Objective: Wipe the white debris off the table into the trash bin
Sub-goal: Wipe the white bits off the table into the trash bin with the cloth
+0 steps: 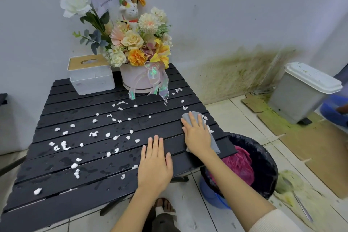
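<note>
Several bits of white debris [65, 145] lie scattered over the wet black slatted table [79, 179]. My right hand [196, 133] presses flat on a grey cloth [214, 144] near the table's right edge, with a few white bits bunched along the cloth's right side. My left hand [155, 164] rests flat on the table near its front edge, fingers straight. The trash bin [263, 158], blue with a black liner and pink waste inside, stands on the floor just below the table's right edge.
A white tissue box [91, 76] and a flower arrangement in a round pink box [137, 79] stand at the table's far side. A white lidded pedal bin [301, 90] sits by the wall at right. Cardboard sheets [320, 149] cover the floor there.
</note>
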The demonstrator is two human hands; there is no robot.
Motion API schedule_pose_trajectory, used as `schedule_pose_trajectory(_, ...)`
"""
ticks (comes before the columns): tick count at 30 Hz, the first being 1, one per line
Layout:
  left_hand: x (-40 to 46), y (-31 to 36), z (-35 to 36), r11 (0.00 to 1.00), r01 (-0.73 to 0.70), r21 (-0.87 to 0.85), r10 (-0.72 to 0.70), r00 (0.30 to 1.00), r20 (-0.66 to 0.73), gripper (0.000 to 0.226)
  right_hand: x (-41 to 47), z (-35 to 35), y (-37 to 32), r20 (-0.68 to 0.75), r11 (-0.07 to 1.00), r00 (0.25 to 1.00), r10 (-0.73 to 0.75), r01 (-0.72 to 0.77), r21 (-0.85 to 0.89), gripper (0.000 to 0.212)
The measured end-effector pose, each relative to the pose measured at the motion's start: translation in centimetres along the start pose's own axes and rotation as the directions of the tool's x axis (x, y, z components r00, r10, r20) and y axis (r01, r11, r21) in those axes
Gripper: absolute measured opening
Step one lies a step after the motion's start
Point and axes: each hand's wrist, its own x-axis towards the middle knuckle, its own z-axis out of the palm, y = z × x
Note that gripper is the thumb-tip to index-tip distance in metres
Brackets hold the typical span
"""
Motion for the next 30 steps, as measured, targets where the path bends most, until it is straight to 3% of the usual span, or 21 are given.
schedule_pose_trajectory(5,1.5,1.4,-0.7,0.999,0.038,-0.005,-0.038,0.996,-0.082,0.050,-2.5,-1.2,2.3,-0.061,0.992,0.998,-0.031,0.038,0.118,0.049)
schedule_pose_trajectory(15,3.8,1.2,0.7,0.998,0.056,-0.026,-0.057,0.996,-0.063,0.057,-2.9,0.2,0.8,-0.105,1.000,0.994,-0.008,0.011,0.026,0.049)
schedule_pose_trajectory(17,3.8,1.2,0.7,0.998,0.057,-0.023,-0.058,0.997,-0.059,0.057,-2.5,-0.4,0.3,-0.114,0.995,0.992,0.051,-0.040,0.093,0.055)
schedule_pose_trajectory(19,3.8,1.1,0.6,0.998,0.058,-0.030,-0.060,0.996,-0.059,0.057,-2.3,-1.1,-0.7,-0.200,0.973,0.974,0.109,-0.063,0.223,0.059)
schedule_pose_trajectory(21,3.9,1.1,0.6,0.997,0.060,-0.044,-0.063,0.996,-0.060,0.058,-1.6,-1.7,-2.4,-0.354,0.958,0.931,0.087,0.020,0.287,0.062)
schedule_pose_trajectory(23,3.9,1.0,0.6,0.996,0.065,-0.057,-0.069,0.995,-0.068,0.058,0.4,-2.0,-4.0,-0.417,0.947,0.908,0.046,0.093,0.306,0.061)
schedule_pose_trajectory(25,4.0,0.9,0.5,0.994,0.076,-0.082,-0.082,0.993,-0.083,0.058,3.2,-1.9,-5.2,-0.295,0.948,0.955,0.030,0.067,0.313,0.056)
schedule_pose_trajectory(28,4.0,0.9,0.6,0.992,0.088,-0.090,-0.096,0.991,-0.089,0.057,6.1,0.0,-5.6,-0.036,0.993,0.998,-0.044,0.048,0.112,0.048)
schedule_pose_trajectory(30,4.0,0.9,0.6,0.992,0.086,-0.088,-0.094,0.991,-0.096,0.057,6.9,0.9,-5.2,0.009,0.998,0.999,-0.049,0.049,0.051,0.050)
